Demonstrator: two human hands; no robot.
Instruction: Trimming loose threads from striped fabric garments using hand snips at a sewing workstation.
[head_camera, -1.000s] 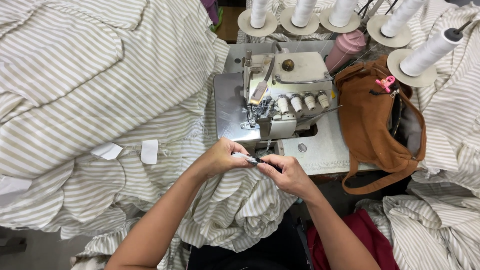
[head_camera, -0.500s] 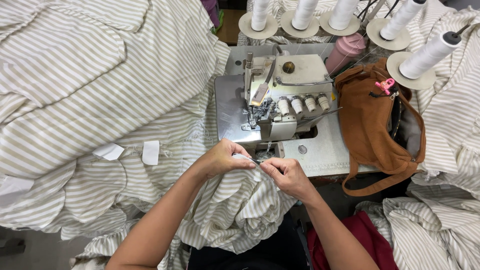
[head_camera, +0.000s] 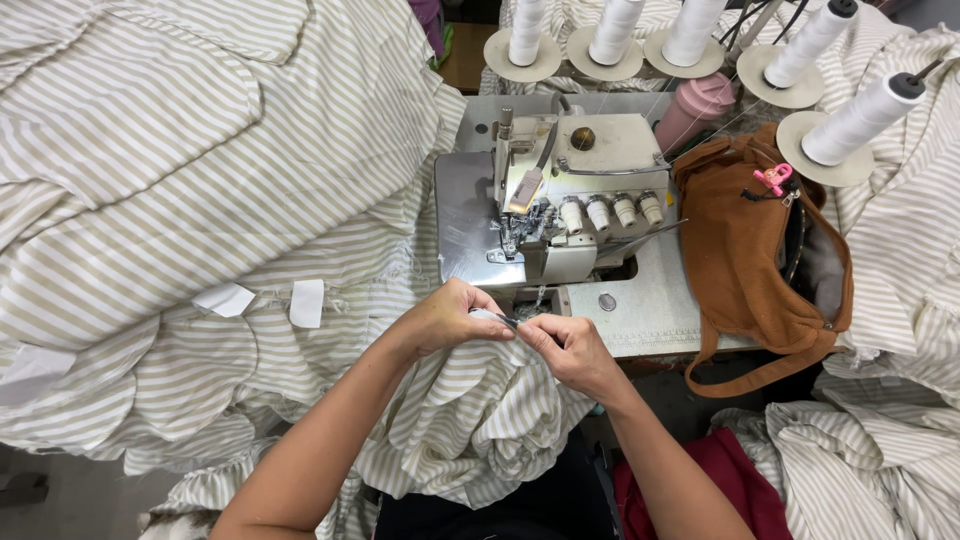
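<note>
Since a moment ago both hands have barely shifted, staying pinched together just in front of the grey overlock sewing machine (head_camera: 560, 215). The left hand (head_camera: 450, 318) and right hand (head_camera: 565, 350) meet fingertip to fingertip, pinching a small dark metal tool (head_camera: 507, 321) and the edge of the cream-and-beige striped fabric (head_camera: 470, 400) bunched below the machine. Right of the machine lies a brown suede bag (head_camera: 745, 250); behind it stand white thread cones (head_camera: 690, 30).

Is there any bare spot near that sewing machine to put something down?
Only the pale table strip between the sewing machine and brown bag. Striped fabric fills the left; thread cones crowd the back; both hands block the front.
</note>
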